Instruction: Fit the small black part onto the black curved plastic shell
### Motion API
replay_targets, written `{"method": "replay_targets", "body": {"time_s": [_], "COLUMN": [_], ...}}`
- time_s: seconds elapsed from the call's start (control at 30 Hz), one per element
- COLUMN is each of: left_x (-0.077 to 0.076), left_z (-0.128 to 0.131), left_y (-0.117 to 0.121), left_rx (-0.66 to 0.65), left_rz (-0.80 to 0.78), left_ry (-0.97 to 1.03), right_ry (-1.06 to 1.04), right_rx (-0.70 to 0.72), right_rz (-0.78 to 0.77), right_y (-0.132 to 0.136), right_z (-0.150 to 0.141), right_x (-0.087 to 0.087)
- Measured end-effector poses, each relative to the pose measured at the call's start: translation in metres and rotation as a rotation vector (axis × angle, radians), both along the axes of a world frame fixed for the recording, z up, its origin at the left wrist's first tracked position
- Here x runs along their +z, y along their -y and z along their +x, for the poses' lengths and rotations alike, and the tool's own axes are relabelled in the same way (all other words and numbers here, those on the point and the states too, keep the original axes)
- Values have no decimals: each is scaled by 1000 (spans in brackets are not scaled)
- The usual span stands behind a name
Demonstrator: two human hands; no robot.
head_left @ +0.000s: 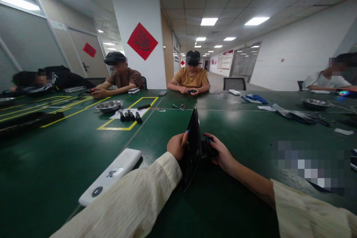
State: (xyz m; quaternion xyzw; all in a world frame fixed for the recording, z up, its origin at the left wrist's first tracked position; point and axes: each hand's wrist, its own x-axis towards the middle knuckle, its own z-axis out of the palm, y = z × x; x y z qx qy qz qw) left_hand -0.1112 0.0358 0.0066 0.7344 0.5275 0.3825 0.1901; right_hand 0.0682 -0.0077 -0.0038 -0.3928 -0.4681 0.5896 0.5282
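Note:
A thin, dark, glossy panel [192, 156] stands nearly edge-on in front of me, its long side upright; what kind of thing it is does not show. My left hand [177, 145] grips it from the left, thumb on its face and the other fingers hidden behind. On the other side, my right hand [223, 155] has its fingers wrapped round a black, rounded part [208, 147] that meets the panel's right side. Whether that part is fixed to the panel I cannot tell. Left of my left forearm lies a white device [111, 174] like a power bank, marked 26.
Across the green table [234, 126] sits a person [189, 78] handling something small; others sit left and right. A metal bowl [108, 106] and several black cylindrical parts [131, 116] are at the left. Pliers-like tools [178, 106] lie ahead, gloves [295, 114] to the right.

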Motion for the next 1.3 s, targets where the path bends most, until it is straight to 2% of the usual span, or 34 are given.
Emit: {"method": "replay_targets", "body": {"time_s": [0.17, 0.33, 0.43, 0.7, 1.03, 1.3], "left_x": [3, 8, 9, 9, 5, 7], "left_z": [0, 4, 7, 7, 7, 6], "left_y": [0, 5, 8, 9, 8, 8], "left_rx": [9, 71, 82, 24, 39, -97], "left_rz": [-24, 6, 14, 18, -27, 7], "left_ry": [-69, -341, -406, -346, -199, -153], "right_ry": [11, -37, -75, -38, -45, -71], "right_rx": [-30, -84, -105, -147, -186, -236], "right_rz": [-15, -39, -30, -15, -23, -6], "right_y": [-1, -2, -2, -1, -1, -3], "right_z": [-1, -1, -1, -2, -3, -2], "right_x": [-1, -2, -1, -1, 1, -3]}}
